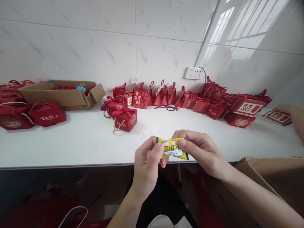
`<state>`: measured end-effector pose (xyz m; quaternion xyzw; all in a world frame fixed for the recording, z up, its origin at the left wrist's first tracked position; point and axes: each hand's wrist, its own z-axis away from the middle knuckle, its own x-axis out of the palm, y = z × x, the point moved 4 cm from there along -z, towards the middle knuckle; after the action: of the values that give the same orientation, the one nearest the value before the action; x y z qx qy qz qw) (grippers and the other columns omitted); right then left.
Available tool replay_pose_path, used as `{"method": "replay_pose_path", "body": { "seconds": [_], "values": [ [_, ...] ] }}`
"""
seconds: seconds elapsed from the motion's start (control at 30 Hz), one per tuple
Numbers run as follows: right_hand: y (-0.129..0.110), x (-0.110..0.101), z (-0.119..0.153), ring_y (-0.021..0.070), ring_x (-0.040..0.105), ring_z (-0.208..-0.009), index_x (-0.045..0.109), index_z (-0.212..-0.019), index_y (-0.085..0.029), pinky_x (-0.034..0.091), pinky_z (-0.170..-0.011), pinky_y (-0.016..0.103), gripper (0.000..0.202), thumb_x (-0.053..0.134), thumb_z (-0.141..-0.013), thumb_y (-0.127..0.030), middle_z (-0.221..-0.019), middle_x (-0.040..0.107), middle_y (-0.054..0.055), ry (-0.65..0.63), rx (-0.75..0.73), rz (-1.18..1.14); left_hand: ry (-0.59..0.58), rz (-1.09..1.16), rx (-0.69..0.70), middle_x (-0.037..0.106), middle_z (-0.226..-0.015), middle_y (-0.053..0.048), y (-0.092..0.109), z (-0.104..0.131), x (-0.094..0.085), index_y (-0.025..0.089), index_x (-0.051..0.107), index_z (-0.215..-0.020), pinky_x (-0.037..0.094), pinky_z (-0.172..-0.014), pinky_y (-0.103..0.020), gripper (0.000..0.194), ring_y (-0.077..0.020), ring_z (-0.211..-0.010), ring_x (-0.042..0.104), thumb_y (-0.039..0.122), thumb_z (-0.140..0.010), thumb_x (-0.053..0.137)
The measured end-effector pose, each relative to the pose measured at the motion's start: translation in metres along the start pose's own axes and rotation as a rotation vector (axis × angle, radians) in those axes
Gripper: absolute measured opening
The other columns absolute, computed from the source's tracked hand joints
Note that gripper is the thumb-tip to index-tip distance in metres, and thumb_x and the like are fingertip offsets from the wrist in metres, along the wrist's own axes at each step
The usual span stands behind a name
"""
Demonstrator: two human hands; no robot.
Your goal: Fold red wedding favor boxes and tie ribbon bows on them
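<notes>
A yellow, white and blue wrapped candy (172,148) is stretched level between my two hands, above the front edge of the white table (78,142). My left hand (148,158) pinches its left end, thumb on top. The right end is pinched between thumb and fingers of my right hand (204,152). Beyond them, a small red gift box (125,119) with a ribbon bow and a rope handle sits on the table, with other red boxes (114,105) just behind it.
Red boxes (249,107) are piled at the right, where another person's hand (293,115) touches one. Triangular red boxes (159,96) line the wall. An open cardboard box (64,98) stands at the back left among red boxes. A larger carton (273,163) is at the lower right.
</notes>
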<state>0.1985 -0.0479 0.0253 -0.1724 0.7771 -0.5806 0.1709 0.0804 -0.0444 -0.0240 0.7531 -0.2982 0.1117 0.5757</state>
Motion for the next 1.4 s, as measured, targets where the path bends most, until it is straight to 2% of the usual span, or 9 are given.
{"method": "replay_pose_path", "body": {
  "seconds": [0.17,0.3,0.53,0.9,1.1,1.17,1.23,1.3,1.4],
  "values": [
    [0.001,0.0,0.001,0.0138,0.063,-0.066,0.06,-0.078,-0.016,0.051,-0.065,0.027,0.023,0.052,-0.092,-0.032,-0.071,0.066,0.004,-0.03,-0.018,-0.013,-0.057,-0.073,0.012,0.048,-0.055,0.003,-0.001,0.0,0.003,0.018,0.051,-0.064,0.036,-0.053,-0.022,0.038,-0.0092,-0.055,0.044,0.048,-0.087,0.051],
    [0.002,-0.003,0.001,0.014,0.063,-0.068,0.059,-0.077,-0.015,0.049,-0.064,0.026,0.025,0.052,-0.092,-0.033,-0.073,0.066,0.005,-0.027,-0.013,0.038,-0.092,-0.082,-0.008,0.047,-0.056,0.003,-0.004,-0.003,0.004,0.018,0.051,-0.067,0.036,-0.054,-0.023,0.038,-0.0097,-0.055,0.044,0.052,-0.082,0.056],
    [0.004,-0.01,0.001,0.014,0.06,-0.069,0.06,-0.077,-0.013,0.046,-0.064,0.026,0.027,0.052,-0.092,-0.034,-0.073,0.065,0.006,-0.009,-0.058,0.089,-0.095,-0.143,-0.01,0.045,-0.057,0.004,-0.006,-0.007,0.005,0.018,0.048,-0.066,0.037,-0.054,-0.024,0.033,-0.0097,-0.055,0.043,0.043,-0.086,0.054],
    [0.021,-0.01,-0.001,0.0137,0.062,-0.065,0.057,-0.075,-0.015,0.049,-0.063,0.026,0.024,0.054,-0.091,-0.034,-0.069,0.063,0.003,0.013,-0.059,-0.094,-0.061,-0.148,-0.043,0.046,-0.057,0.003,-0.011,-0.01,0.003,0.019,0.048,-0.065,0.036,-0.055,-0.024,0.035,-0.0107,-0.056,0.044,0.047,-0.085,0.053],
    [0.03,-0.012,-0.003,0.0135,0.058,-0.059,0.054,-0.072,-0.017,0.048,-0.061,0.027,0.031,0.049,-0.092,-0.04,-0.065,0.06,0.002,0.051,-0.09,-0.02,-0.063,-0.224,-0.045,0.049,-0.058,0.002,-0.017,-0.009,0.002,0.019,0.049,-0.067,0.039,-0.057,-0.024,0.039,-0.0113,-0.056,0.046,0.05,-0.089,0.044],
    [0.04,-0.023,-0.002,0.0147,0.056,-0.061,0.053,-0.071,-0.017,0.047,-0.061,0.029,0.041,0.039,-0.095,-0.048,-0.067,0.059,0.004,0.133,-0.128,0.146,-0.023,-0.421,-0.014,0.052,-0.059,0.002,-0.011,-0.012,-0.009,0.018,0.051,-0.068,0.039,-0.055,-0.023,0.036,-0.0113,-0.057,0.049,0.047,-0.089,0.045],
    [0.058,-0.038,0.0,0.0168,0.057,-0.066,0.056,-0.073,-0.018,0.046,-0.064,0.03,0.046,0.032,-0.095,-0.051,-0.072,0.06,0.006,0.253,-0.144,0.415,0.082,-0.712,0.07,0.055,-0.061,0.001,0.003,-0.018,-0.033,0.018,0.054,-0.068,0.039,-0.055,-0.022,0.034,-0.0111,-0.059,0.052,0.045,-0.088,0.048],
    [0.084,-0.055,0.003,0.0199,0.059,-0.073,0.059,-0.078,-0.018,0.047,-0.069,0.032,0.039,0.04,-0.092,-0.05,-0.078,0.063,0.008,0.357,-0.082,0.697,0.242,-0.968,0.13,0.059,-0.064,0.0,0.02,-0.024,-0.071,0.017,0.056,-0.069,0.04,-0.059,-0.022,0.034,-0.0118,-0.062,0.055,0.046,-0.086,0.049],
    [0.131,-0.077,0.007,0.0231,0.065,-0.074,0.062,-0.077,-0.02,0.051,-0.064,0.033,0.041,0.038,-0.089,-0.052,-0.08,0.068,0.008,0.384,0.101,0.829,0.506,-1.124,0.016,0.066,-0.076,-0.003,0.046,-0.026,-0.152,0.015,0.06,-0.081,0.045,-0.064,-0.024,0.039,-0.012,-0.065,0.058,0.048,-0.089,0.04]
  ]
}}
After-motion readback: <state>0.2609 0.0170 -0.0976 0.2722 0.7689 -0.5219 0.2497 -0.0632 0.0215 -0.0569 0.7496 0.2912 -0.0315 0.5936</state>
